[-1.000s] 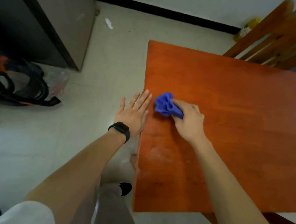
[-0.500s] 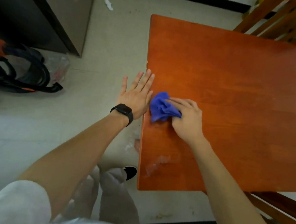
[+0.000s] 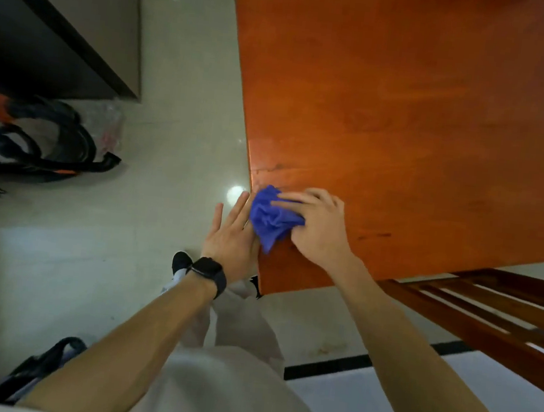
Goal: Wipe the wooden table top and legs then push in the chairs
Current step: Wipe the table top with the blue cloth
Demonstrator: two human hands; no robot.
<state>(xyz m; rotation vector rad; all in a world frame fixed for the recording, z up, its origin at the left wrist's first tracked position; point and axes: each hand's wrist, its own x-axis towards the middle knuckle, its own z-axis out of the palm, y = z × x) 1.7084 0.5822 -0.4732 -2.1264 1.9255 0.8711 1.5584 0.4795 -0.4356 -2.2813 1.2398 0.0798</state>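
The orange-brown wooden table (image 3: 408, 112) fills the upper right of the head view. A crumpled blue cloth (image 3: 271, 219) lies at the table's left edge near its front corner. My right hand (image 3: 318, 229) grips the cloth and presses it onto the wood. My left hand (image 3: 232, 232), with a black watch on the wrist, is held flat with straight fingers just beside the table's left edge, next to the cloth. A wooden chair (image 3: 494, 316) with slats shows at the lower right, below the table's front edge.
A dark cabinet (image 3: 58, 25) stands at the upper left. A black and orange bag with straps (image 3: 35, 144) lies on the pale tiled floor below it. Another bag strap (image 3: 46, 360) is at the bottom left. My legs and shoe (image 3: 180, 263) are near the table corner.
My right hand has dragged the blue cloth along the table's left edge toward the front corner. My left hand followed beside the edge. The view tipped down; the far chair left the frame.
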